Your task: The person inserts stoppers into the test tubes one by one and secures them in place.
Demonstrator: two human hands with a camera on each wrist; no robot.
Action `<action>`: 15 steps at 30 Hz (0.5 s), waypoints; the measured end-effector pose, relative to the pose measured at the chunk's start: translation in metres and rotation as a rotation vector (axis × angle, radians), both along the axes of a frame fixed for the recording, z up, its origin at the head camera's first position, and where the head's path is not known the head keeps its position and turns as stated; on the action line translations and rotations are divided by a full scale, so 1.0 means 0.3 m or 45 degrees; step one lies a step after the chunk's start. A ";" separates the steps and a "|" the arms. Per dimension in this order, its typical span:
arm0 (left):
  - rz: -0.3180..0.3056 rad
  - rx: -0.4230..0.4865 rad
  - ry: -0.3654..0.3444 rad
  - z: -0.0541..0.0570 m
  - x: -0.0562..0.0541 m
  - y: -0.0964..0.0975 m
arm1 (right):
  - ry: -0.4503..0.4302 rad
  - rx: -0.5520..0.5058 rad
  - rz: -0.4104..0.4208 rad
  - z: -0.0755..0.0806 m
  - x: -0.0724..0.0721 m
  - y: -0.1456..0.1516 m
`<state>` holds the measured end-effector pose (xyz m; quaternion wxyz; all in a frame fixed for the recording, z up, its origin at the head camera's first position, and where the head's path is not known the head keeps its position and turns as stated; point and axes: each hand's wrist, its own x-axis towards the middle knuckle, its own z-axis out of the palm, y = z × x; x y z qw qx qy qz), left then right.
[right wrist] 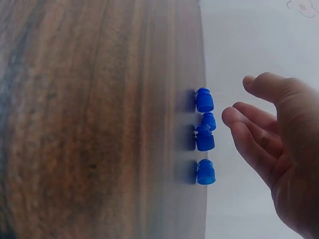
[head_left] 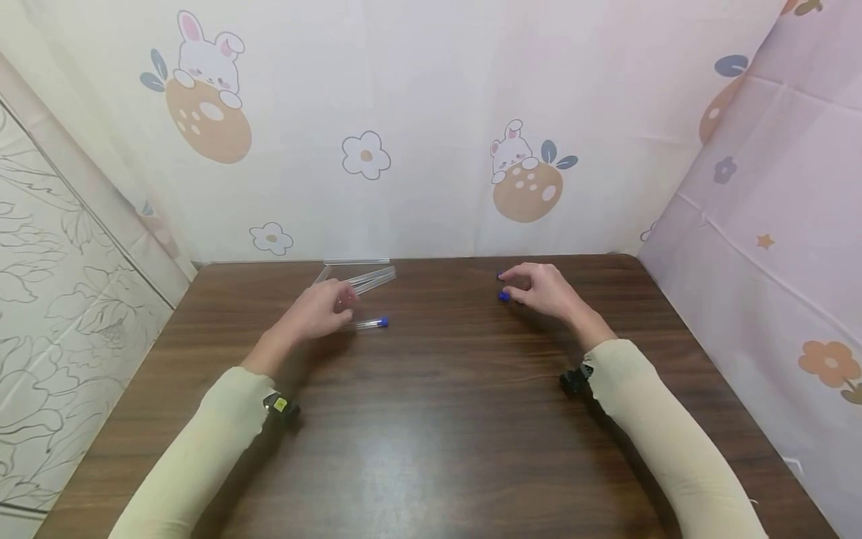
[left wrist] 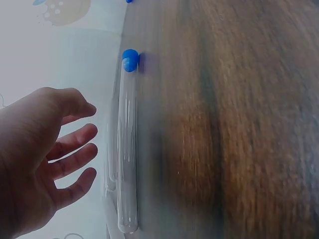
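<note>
A clear test tube [left wrist: 128, 154] with a blue cap [left wrist: 130, 59] in its end lies on the table. My left hand [head_left: 319, 311] hovers over its uncapped end, fingers loosely bent and apart from the thumb, with nothing in them. Several uncapped clear tubes [head_left: 376, 281] lie just behind that hand, partly hidden by it. On the right, several loose blue caps [right wrist: 204, 101] sit in a row on the wood. Close by them is my right hand [right wrist: 284, 144], its thumb and fingers spread apart and holding nothing. In the head view that hand [head_left: 544, 290] partly covers the caps.
One clear tube [head_left: 357, 261] lies along the back edge of the brown wooden table [head_left: 417, 419]. Behind the table hangs a curtain [head_left: 424, 90] printed with rabbits and flowers, and another printed curtain [head_left: 768, 247] hangs on the right. Each sleeve has a small dark camera at the wrist.
</note>
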<state>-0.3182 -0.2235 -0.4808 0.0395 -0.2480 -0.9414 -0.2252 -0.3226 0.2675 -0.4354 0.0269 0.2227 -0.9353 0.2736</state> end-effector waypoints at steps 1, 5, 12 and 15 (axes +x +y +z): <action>0.007 -0.001 0.032 -0.029 -0.023 -0.008 | -0.001 0.005 -0.002 -0.001 0.000 -0.001; 0.026 0.024 0.039 -0.014 -0.022 0.007 | -0.017 0.042 -0.011 -0.006 -0.002 -0.003; 0.113 0.031 -0.009 0.015 -0.034 0.028 | -0.052 0.121 -0.010 -0.018 -0.011 -0.003; 0.149 0.009 -0.002 -0.063 -0.112 0.003 | -0.056 0.141 -0.014 -0.020 -0.012 -0.003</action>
